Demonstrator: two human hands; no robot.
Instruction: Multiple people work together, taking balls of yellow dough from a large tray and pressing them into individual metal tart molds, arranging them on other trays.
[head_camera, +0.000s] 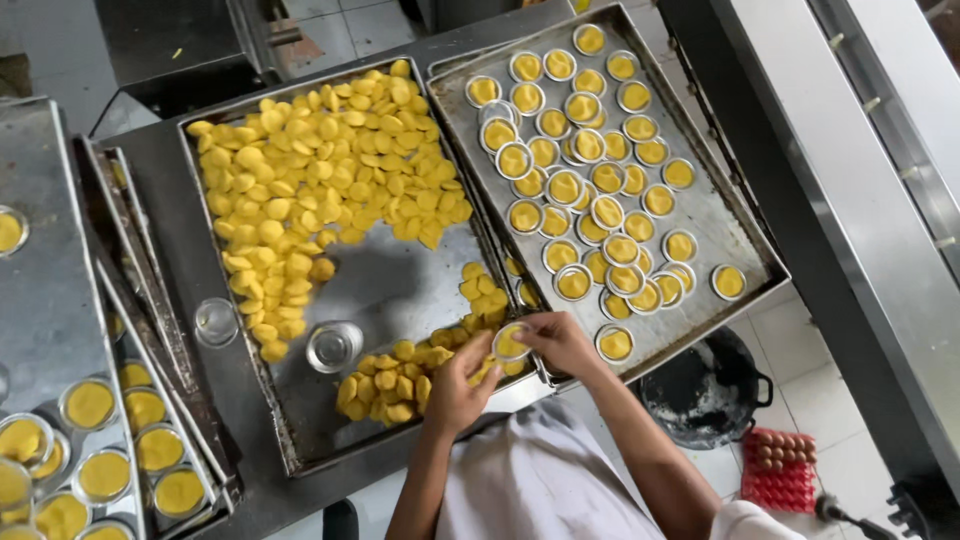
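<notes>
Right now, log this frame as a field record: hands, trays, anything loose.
left hand: over the yellow discs, fingers on the tin
right hand: pinching the tin from the other side
tin: small, round, yellow dough inside, held over the seam between the two trays
middle tray: loose yellow discs heaped at the far end and near the hands
right tray: filled tins, some overlapping
empty tins: one on the middle tray, one just left of it
floor: dark pot, red egg tray

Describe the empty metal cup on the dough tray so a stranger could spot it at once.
Start at the big middle tray heaped with yellow dough discs. On its bare patch near the front edge sits a small round metal cup, just left of the left hand. Unlike the filled cups on the right tray, it holds no dough.
</notes>
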